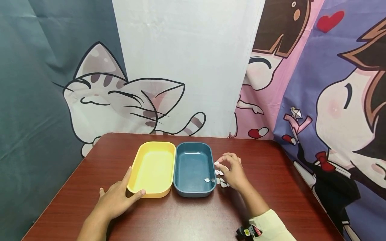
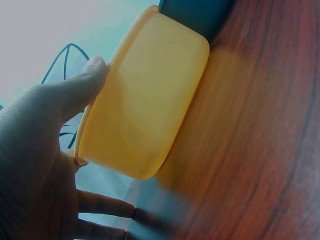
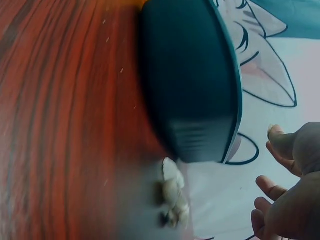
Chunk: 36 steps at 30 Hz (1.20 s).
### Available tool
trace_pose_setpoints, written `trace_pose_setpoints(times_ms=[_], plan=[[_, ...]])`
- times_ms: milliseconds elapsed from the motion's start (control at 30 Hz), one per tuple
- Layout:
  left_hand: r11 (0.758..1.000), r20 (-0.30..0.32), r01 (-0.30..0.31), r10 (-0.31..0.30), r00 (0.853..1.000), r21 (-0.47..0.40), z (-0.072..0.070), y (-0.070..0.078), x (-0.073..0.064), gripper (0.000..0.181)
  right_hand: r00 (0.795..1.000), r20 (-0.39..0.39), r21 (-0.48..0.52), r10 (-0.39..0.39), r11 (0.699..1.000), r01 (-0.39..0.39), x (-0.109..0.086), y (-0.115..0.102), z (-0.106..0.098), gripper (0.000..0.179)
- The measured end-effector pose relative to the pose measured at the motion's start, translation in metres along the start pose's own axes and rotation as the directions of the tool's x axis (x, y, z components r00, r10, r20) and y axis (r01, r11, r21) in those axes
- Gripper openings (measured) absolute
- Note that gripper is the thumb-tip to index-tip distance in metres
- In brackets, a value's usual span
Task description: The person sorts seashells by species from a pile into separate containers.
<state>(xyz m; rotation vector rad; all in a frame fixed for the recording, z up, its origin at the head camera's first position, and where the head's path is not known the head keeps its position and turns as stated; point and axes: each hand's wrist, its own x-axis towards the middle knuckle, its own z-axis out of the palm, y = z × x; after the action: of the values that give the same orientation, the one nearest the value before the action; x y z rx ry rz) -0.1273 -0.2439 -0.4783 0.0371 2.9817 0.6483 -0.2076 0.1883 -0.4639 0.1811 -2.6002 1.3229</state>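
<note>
Right hand (image 1: 233, 170): grip nearly closed, pinching white seashell (image 1: 216, 163) near rim of blue tray (image 1: 193, 167); loose shells (image 1: 223, 184) alongside, within easy reach. Left hand (image 1: 116, 198): grip spread wide, touching yellow tray (image 1: 152, 167), likely steadying.

Reddish-brown table (image 1: 181, 221): two trays (image 1: 193, 164), shells (image 1: 223, 184)

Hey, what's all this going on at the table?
A person is handling small pale pieces beside two trays. The right hand pinches a white piece near the right rim of the blue tray. Similar loose pieces lie on the table just right of that tray, and another piece shows inside it. The left hand rests against the yellow tray.
</note>
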Motion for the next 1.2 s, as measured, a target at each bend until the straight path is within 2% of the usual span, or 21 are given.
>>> trace_pose_setpoints(times_ms=[267, 600, 833, 1200], plan=[[1.000, 0.003, -0.004, 0.004, 1.000, 0.001, 0.002, -0.001, 0.001, 0.120, 1.000, 0.028, 0.009, -0.008, 1.000, 0.008, -0.003, -0.014, 0.007, 0.006], [1.000, -0.015, -0.009, 0.009, 1.000, 0.007, 0.002, 0.001, -0.001, 0.119, 0.992, 0.124, 0.007, -0.020, 1.000, 0.019, -0.007, -0.006, 0.012, 0.020], [1.000, -0.008, -0.001, 0.001, 1.000, 0.012, 0.001, 0.001, -0.002, 0.119, 0.996, 0.085, 0.035, -0.001, 0.999, -0.002, -0.006, 0.004, 0.011, 0.020], [1.000, -0.013, -0.001, 0.001, 1.000, 0.022, 0.002, 0.000, -0.001, 0.119, 0.997, 0.075, -0.024, 0.015, 1.000, -0.013, -0.008, 0.023, -0.010, 0.020]])
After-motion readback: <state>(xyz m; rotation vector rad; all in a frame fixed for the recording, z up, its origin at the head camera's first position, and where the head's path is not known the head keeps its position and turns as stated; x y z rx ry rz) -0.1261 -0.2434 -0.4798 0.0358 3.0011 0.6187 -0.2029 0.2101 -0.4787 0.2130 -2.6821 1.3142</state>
